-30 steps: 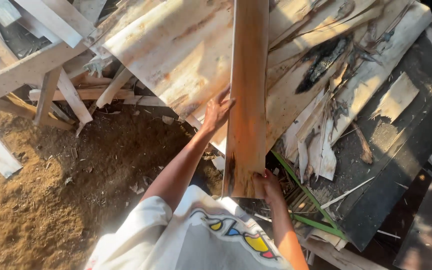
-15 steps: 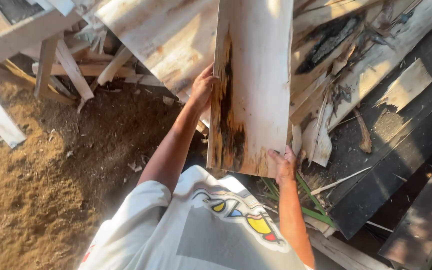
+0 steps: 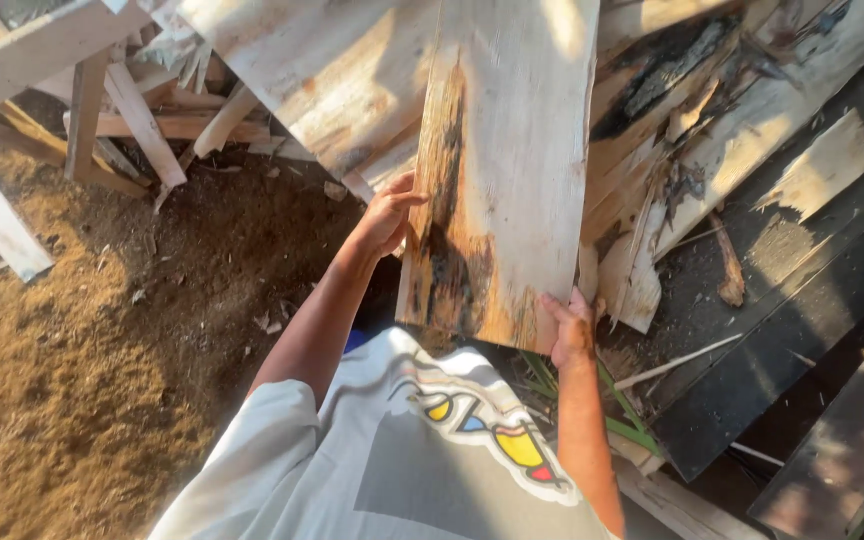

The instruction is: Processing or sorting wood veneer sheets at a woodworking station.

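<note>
At frame centre, the left hand [image 3: 388, 215] grips the wide board's [image 3: 512, 170] left edge; the right hand [image 3: 570, 325] clasps its bottom corner, above the dirt [image 3: 102, 350].

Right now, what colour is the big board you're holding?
The board is pale cream wood with orange-brown streaks and black charred-looking patches along its left side and bottom, seen in the head view.

Warm, low sunlight falls across an outdoor ground of brown soil and sawdust [image 3: 82, 380], which brightens toward its left edge. Above the soil stands a frame of pale wooden slats [image 3: 102, 100], some upright, some leaning. Right of the slats lies a heap of splintered, partly charred timber offcuts [image 3: 692, 120]. Further right of that heap, dark flat boards [image 3: 802, 330] lie in shade, slanting downward.
</note>
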